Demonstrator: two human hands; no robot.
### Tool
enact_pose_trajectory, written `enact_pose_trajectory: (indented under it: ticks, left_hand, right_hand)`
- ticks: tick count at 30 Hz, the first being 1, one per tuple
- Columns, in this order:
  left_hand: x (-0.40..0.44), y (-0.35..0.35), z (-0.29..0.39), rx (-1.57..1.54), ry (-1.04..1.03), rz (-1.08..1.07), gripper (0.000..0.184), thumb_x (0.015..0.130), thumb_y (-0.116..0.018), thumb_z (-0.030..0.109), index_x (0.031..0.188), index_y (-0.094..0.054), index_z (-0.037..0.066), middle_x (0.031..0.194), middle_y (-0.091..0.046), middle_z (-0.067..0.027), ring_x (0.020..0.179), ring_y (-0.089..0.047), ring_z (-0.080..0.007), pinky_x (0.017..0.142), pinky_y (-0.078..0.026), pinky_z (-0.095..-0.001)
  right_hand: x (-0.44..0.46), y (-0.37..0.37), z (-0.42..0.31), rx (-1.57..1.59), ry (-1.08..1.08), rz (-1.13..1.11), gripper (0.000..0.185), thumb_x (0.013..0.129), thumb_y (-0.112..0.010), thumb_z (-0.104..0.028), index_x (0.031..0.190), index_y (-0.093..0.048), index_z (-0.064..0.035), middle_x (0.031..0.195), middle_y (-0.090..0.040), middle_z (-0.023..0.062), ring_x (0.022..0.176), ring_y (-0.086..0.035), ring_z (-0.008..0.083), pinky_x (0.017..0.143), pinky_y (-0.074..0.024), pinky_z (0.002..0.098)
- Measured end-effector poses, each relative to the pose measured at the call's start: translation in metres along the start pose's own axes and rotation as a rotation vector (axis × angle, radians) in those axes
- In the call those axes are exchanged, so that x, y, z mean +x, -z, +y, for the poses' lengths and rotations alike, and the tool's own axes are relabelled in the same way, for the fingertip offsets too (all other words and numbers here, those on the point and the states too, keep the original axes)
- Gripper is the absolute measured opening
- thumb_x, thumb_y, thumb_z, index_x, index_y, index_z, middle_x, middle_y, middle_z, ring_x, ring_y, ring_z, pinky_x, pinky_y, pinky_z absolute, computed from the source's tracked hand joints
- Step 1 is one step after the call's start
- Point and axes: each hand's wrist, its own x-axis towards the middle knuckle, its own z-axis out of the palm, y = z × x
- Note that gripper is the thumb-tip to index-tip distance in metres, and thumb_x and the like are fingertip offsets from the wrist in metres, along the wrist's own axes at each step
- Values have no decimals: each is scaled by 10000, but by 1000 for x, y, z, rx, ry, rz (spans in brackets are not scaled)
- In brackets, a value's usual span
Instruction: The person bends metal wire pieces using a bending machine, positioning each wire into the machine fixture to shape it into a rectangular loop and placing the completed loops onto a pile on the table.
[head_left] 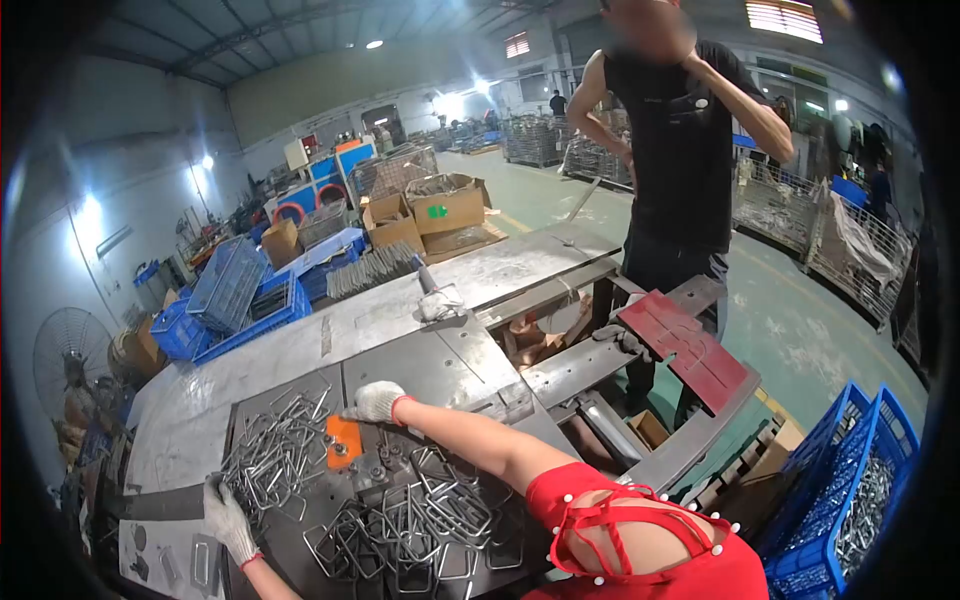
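My left hand (230, 520), in a white knit glove with dark fingertips, is at the left edge of a pile of bent metal rods (272, 455). Its fingertips meet the rods, and whether they grip one is not clear. My right hand (380, 402), also gloved, is at the upper right corner of an orange plate (344, 442) with a bolt on it. Its fingers are curled together, and what they hold is too small to make out. Right of the plate stand several metal pegs (378, 470). Closer to me lies a second heap of bent metal wire loops (435, 525).
A tool with a wrapped end (438, 298) lies on the steel table (380, 325). Across the table stands a person in black (675, 150), near a red plate (690, 350). Blue crates (850, 500) of metal parts are at right; blue baskets (235, 290) and cardboard boxes (445, 210) stand behind.
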Motion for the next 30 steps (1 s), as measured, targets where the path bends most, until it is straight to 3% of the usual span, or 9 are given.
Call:
enact_pose_trajectory:
  ticks: [2,7,11,12,16,23,25,27,30]
  left_hand:
    - [-1,2,-3,37,12,-68,347,974,-516,165,1242,-604,-38,1245,-645,-220,1164,-611,-362,987,-460,-428]
    - [-4,-8,-3,21,107,-298,362,956,-515,179,1216,-606,-57,1221,-647,-249,1149,-617,-372,973,-462,-436]
    - [-11,-8,7,150,-5,-118,384,997,-470,199,1268,-584,-49,1268,-623,-263,1172,-606,-391,984,-462,-443]
    - [-6,-18,-15,206,-83,-25,397,1016,-455,215,1298,-572,-38,1275,-621,-256,1170,-606,-390,982,-471,-451]
    - [-12,-15,16,331,-102,-35,390,984,-511,178,1321,-564,-11,1261,-632,-233,1123,-619,-408,937,-497,-461]
    - [-13,-34,18,457,-249,-68,388,962,-551,169,1324,-591,37,1170,-677,-214,1029,-658,-393,890,-518,-456]
    - [-6,-18,14,399,-311,170,373,964,-551,176,1305,-606,36,1178,-675,-216,1036,-655,-397,880,-521,-460]
    - [-5,-12,23,438,-19,19,376,974,-539,191,1314,-599,42,1170,-676,-219,1024,-658,-402,865,-521,-471]
    - [1,-62,-32,446,-346,42,367,996,-507,233,1317,-592,76,1083,-693,-218,942,-664,-418,812,-526,-489]
  right_hand:
    - [20,-16,18,-14,240,45,605,897,-559,-611,941,-746,-37,964,-710,228,942,-683,401,837,-531,477]
    - [-40,51,-46,221,103,166,591,899,-580,-589,943,-728,-18,873,-701,233,851,-685,400,780,-540,468]
    - [-95,96,-75,362,152,274,593,907,-571,-575,835,-721,-5,814,-676,249,807,-674,412,759,-530,487]
    - [-125,122,-91,415,27,94,587,914,-564,-573,825,-725,-15,791,-671,246,790,-674,411,745,-530,492]
    - [-136,42,-62,97,188,92,531,938,-549,-532,820,-726,-46,765,-675,212,767,-678,394,715,-542,488]
    - [-148,39,-64,-83,221,137,381,896,-630,-425,912,-709,-53,835,-695,174,799,-696,377,711,-562,479]
    - [-150,35,-63,-90,236,177,363,890,-641,-407,922,-708,-52,840,-692,175,797,-694,383,710,-561,482]
    - [-154,42,-63,-69,263,167,356,888,-649,-395,923,-706,-46,853,-690,175,804,-693,386,714,-560,484]
    - [-159,45,-62,-41,277,174,343,886,-657,-383,940,-702,-48,864,-689,177,816,-691,387,723,-558,488]
